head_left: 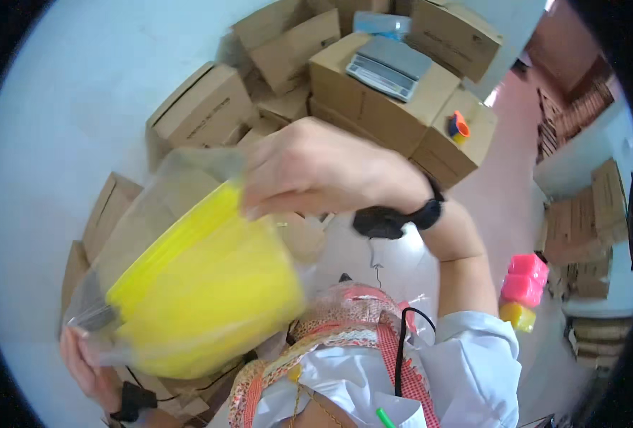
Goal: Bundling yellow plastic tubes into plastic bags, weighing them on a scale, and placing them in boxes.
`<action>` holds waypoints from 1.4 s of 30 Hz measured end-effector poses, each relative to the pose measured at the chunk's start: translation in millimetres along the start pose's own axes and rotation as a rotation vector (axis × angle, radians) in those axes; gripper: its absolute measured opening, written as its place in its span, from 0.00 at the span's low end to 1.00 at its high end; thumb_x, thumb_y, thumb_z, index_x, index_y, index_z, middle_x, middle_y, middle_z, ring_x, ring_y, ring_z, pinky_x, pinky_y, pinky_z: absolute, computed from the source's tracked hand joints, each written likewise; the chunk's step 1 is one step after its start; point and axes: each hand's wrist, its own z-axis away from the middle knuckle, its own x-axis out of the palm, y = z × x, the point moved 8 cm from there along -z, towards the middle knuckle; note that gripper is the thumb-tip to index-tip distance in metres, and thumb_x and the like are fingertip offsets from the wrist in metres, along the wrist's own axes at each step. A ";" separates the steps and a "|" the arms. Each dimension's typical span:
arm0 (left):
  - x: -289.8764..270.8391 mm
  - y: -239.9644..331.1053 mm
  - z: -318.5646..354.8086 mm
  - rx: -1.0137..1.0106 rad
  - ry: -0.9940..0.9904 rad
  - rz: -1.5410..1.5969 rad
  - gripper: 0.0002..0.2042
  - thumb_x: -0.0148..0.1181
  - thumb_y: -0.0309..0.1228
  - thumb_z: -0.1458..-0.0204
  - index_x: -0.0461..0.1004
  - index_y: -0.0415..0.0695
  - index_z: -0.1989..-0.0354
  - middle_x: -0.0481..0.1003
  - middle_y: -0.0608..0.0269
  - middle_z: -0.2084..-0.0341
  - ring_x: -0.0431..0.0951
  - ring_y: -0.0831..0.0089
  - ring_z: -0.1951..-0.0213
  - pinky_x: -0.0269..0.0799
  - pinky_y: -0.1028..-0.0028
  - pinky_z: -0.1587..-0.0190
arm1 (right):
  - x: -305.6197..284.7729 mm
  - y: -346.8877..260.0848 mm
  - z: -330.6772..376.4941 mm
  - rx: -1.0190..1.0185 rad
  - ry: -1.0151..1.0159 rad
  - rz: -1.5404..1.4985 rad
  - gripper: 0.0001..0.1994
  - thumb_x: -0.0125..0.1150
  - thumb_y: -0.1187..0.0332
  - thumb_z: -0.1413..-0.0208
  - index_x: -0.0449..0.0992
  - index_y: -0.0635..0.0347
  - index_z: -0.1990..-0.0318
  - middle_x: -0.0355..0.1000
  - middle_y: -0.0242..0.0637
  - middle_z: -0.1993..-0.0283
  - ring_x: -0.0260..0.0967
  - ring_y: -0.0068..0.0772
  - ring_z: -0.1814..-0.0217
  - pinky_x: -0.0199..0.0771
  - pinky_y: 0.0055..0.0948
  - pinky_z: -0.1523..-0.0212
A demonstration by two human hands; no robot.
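In front of me I hold up a clear plastic bag (163, 189) with a yellow, round-sided object (209, 299) in it. Ridged edges along its upper left side look like stacked rims; blur hides its exact kind. My right hand (299, 164) reaches across from the right, its fingers pinched on the bag's upper edge. At the lower left, my left hand (88, 364) grips the bag's other end, with some of its fingers behind the film.
Cardboard boxes (209, 110) are piled along the wall. A weighing scale (388, 68) rests on a large carton (366, 100), near an orange and blue tape dispenser (458, 127). Pink wrapped packs (523, 278) and a yellow pack (518, 316) lie at right. More cartons (580, 228) stand far right.
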 end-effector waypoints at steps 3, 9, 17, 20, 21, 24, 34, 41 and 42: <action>81.4 32.1 -37.3 -0.252 -0.264 1.306 0.12 0.45 0.27 0.43 0.66 0.33 0.54 0.70 0.53 0.61 0.70 0.70 0.61 0.66 0.76 0.59 | -43.9 2.1 54.4 0.233 -0.015 0.152 0.05 0.59 0.72 0.53 0.74 0.65 0.71 0.71 0.40 0.71 0.69 0.42 0.67 0.69 0.33 0.67; 192.5 157.0 -177.8 -0.582 -0.433 1.572 0.12 0.46 0.32 0.42 0.67 0.45 0.78 0.58 0.75 0.91 0.55 0.85 0.88 0.50 0.82 0.84 | -157.5 25.3 159.3 0.542 0.094 0.406 0.05 0.60 0.73 0.54 0.74 0.66 0.71 0.71 0.40 0.72 0.70 0.35 0.71 0.70 0.26 0.68; 309.2 297.3 -344.0 -0.418 -0.496 1.606 0.14 0.49 0.38 0.43 0.68 0.46 0.78 0.58 0.74 0.92 0.57 0.83 0.88 0.52 0.81 0.83 | -293.9 107.8 233.0 0.729 0.115 0.512 0.06 0.59 0.72 0.51 0.75 0.66 0.68 0.72 0.37 0.73 0.70 0.24 0.71 0.70 0.21 0.69; 346.0 356.2 -399.9 -0.408 -0.511 1.606 0.14 0.49 0.39 0.44 0.68 0.46 0.79 0.59 0.74 0.92 0.58 0.82 0.87 0.52 0.80 0.83 | -352.7 140.3 260.9 0.795 0.057 0.598 0.07 0.59 0.71 0.52 0.76 0.66 0.68 0.72 0.37 0.74 0.70 0.25 0.72 0.70 0.21 0.68; 360.5 373.5 -425.9 -0.399 -0.507 1.631 0.14 0.49 0.39 0.44 0.67 0.47 0.80 0.60 0.73 0.91 0.58 0.81 0.87 0.53 0.80 0.83 | -378.2 153.2 268.1 0.762 0.083 0.642 0.07 0.59 0.70 0.52 0.76 0.66 0.68 0.72 0.38 0.74 0.70 0.25 0.72 0.70 0.22 0.68; 409.0 405.2 -466.8 -0.427 -0.538 1.633 0.15 0.50 0.39 0.44 0.67 0.47 0.81 0.61 0.73 0.91 0.60 0.80 0.87 0.55 0.79 0.82 | -411.5 193.3 288.9 0.707 0.136 0.662 0.08 0.59 0.69 0.52 0.76 0.66 0.68 0.73 0.39 0.74 0.70 0.26 0.72 0.70 0.24 0.67; 516.5 523.4 -633.2 -0.428 -0.610 1.613 0.17 0.54 0.40 0.47 0.65 0.48 0.85 0.66 0.69 0.88 0.65 0.75 0.86 0.64 0.76 0.80 | -532.8 284.1 332.6 0.798 0.255 0.828 0.08 0.58 0.70 0.51 0.75 0.66 0.67 0.74 0.38 0.73 0.69 0.27 0.72 0.69 0.25 0.67; 571.6 578.4 -676.5 -0.269 -0.748 1.453 0.16 0.51 0.41 0.46 0.71 0.42 0.78 0.62 0.73 0.91 0.61 0.80 0.87 0.58 0.79 0.82 | -534.2 340.3 355.2 0.889 0.194 0.799 0.07 0.58 0.71 0.52 0.74 0.67 0.69 0.72 0.40 0.72 0.69 0.31 0.70 0.68 0.28 0.67; 579.8 581.2 -680.3 -0.274 -0.761 1.447 0.16 0.51 0.41 0.46 0.71 0.42 0.78 0.62 0.73 0.91 0.61 0.80 0.87 0.58 0.79 0.82 | -530.5 346.9 352.5 0.878 0.169 0.771 0.07 0.59 0.71 0.53 0.74 0.67 0.69 0.72 0.40 0.72 0.69 0.33 0.69 0.68 0.29 0.67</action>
